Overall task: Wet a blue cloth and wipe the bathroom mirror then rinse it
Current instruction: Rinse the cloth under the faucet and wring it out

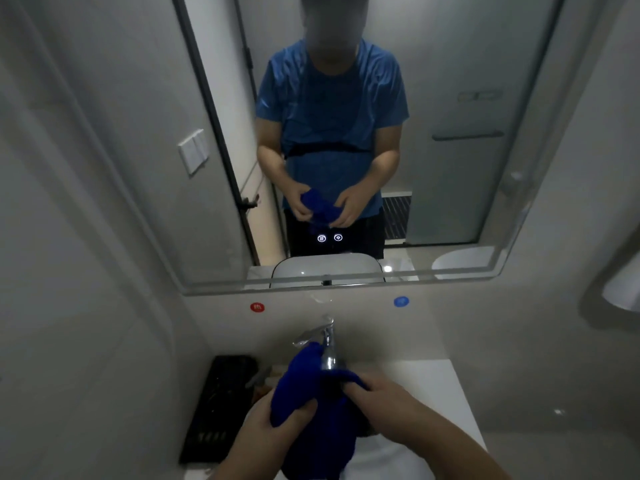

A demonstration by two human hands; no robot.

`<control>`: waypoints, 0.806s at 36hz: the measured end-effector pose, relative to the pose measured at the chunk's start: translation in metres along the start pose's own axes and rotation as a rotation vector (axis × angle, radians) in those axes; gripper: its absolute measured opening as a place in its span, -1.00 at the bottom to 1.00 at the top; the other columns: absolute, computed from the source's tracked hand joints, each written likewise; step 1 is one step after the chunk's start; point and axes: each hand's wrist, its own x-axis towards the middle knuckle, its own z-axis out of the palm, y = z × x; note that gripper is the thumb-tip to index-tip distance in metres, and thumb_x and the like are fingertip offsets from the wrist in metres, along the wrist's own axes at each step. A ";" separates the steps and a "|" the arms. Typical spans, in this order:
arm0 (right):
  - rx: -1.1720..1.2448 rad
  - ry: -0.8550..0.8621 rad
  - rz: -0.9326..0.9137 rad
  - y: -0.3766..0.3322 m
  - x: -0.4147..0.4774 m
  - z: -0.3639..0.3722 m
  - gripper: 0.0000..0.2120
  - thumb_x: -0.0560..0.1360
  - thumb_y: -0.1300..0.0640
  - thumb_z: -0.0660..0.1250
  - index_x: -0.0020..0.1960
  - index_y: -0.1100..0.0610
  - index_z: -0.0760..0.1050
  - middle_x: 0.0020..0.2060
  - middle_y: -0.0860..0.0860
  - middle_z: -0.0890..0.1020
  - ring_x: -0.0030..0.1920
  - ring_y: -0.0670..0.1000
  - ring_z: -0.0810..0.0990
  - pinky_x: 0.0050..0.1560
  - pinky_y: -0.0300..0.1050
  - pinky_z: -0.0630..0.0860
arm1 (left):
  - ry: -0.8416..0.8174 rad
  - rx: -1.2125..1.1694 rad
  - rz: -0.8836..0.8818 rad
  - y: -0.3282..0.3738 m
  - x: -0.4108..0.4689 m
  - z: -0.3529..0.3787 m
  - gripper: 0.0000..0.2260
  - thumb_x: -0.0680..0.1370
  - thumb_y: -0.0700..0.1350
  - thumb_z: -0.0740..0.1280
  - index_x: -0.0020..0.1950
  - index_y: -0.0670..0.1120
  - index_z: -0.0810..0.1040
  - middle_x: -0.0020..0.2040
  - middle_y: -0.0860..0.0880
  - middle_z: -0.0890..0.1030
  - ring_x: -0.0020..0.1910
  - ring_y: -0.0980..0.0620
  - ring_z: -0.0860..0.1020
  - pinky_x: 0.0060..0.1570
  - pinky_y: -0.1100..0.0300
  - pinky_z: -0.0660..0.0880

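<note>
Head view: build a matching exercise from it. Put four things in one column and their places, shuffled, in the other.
Things:
1. blue cloth
2. red round marker
3. blue round marker
4. black tray

Places:
A. on the wall below the mirror, right of the faucet
B. gripped by the left hand and the right hand at the faucet
C. on the counter, left of the faucet
D. on the wall below the mirror, left of the faucet

Pairs: 1-B, 2-D, 3-A, 4-C
</note>
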 end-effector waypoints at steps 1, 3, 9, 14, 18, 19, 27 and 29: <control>0.001 -0.013 0.010 0.004 0.002 -0.002 -0.79 0.74 0.00 0.26 0.17 -0.04 0.68 -0.07 -0.02 0.79 -0.07 0.01 0.77 -0.07 -0.14 0.71 | 0.005 -0.070 -0.035 -0.005 0.001 -0.001 -0.37 0.29 0.08 0.66 0.32 -0.07 0.68 0.15 -0.16 0.77 0.18 -0.18 0.73 0.39 -0.26 0.54; 0.038 -0.037 0.012 0.010 0.005 -0.003 -0.81 0.72 -0.01 0.30 0.19 -0.05 0.68 -0.08 -0.05 0.81 -0.08 -0.04 0.80 -0.10 -0.14 0.71 | -0.002 -0.187 -0.095 -0.015 0.003 -0.003 -0.33 0.30 -0.09 0.65 0.39 -0.15 0.61 0.22 -0.25 0.73 0.24 -0.30 0.69 0.43 -0.33 0.48; 0.018 -0.048 0.007 0.027 0.019 0.005 -0.78 0.65 -0.13 0.31 0.12 -0.14 0.71 -0.06 -0.12 0.80 -0.04 -0.07 0.79 -0.03 -0.10 0.71 | -0.052 -0.296 -0.128 -0.035 0.002 0.001 -0.18 0.21 -0.23 0.65 0.48 -0.11 0.54 0.33 -0.38 0.63 0.34 -0.46 0.58 0.50 -0.43 0.36; -0.075 -0.054 0.053 0.042 0.034 0.008 -0.70 0.71 -0.13 0.24 0.12 -0.08 0.73 -0.02 -0.09 0.80 0.04 -0.04 0.76 0.18 -0.06 0.64 | 0.077 -0.146 -0.270 -0.045 -0.007 0.016 -0.45 0.37 0.00 0.72 0.32 0.03 0.66 0.11 -0.08 0.79 0.13 -0.16 0.75 0.23 -0.16 0.67; -0.277 -0.100 0.075 0.066 0.045 0.017 -0.60 0.74 -0.11 0.17 0.17 0.10 0.70 0.11 0.08 0.76 0.09 0.03 0.72 0.19 -0.05 0.58 | 0.220 0.016 -0.217 -0.073 -0.008 0.027 -0.59 0.51 0.19 0.53 0.32 0.10 0.67 0.10 0.07 0.79 0.14 0.12 0.72 0.23 0.14 0.59; -0.328 -0.113 0.074 0.074 0.048 0.021 -0.60 0.74 -0.08 0.15 0.15 0.13 0.68 0.14 0.11 0.75 0.08 0.04 0.70 0.17 -0.06 0.57 | 0.297 0.010 -0.231 -0.085 -0.006 0.028 -0.60 0.61 0.15 0.46 0.37 -0.01 0.66 0.21 -0.06 0.75 0.28 0.00 0.67 0.35 0.09 0.52; -0.308 -0.084 0.140 0.133 0.072 0.038 -0.85 0.71 0.00 0.26 0.06 -0.06 0.60 0.03 -0.09 0.67 0.01 -0.18 0.63 -0.09 -0.43 0.45 | 0.252 0.022 -0.462 -0.131 0.008 0.023 -0.72 0.57 0.08 0.55 0.21 -0.03 0.72 0.00 0.01 0.78 0.03 0.04 0.72 0.15 0.17 0.50; -0.293 -0.044 0.182 0.142 0.083 0.040 -0.93 0.67 0.05 0.31 0.08 -0.04 0.58 0.01 -0.09 0.66 -0.01 -0.17 0.63 -0.07 -0.42 0.51 | 0.181 -0.004 -0.481 -0.143 0.015 0.010 -0.64 0.53 -0.01 0.60 0.28 -0.07 0.65 0.08 -0.02 0.75 0.14 -0.02 0.69 0.21 0.11 0.56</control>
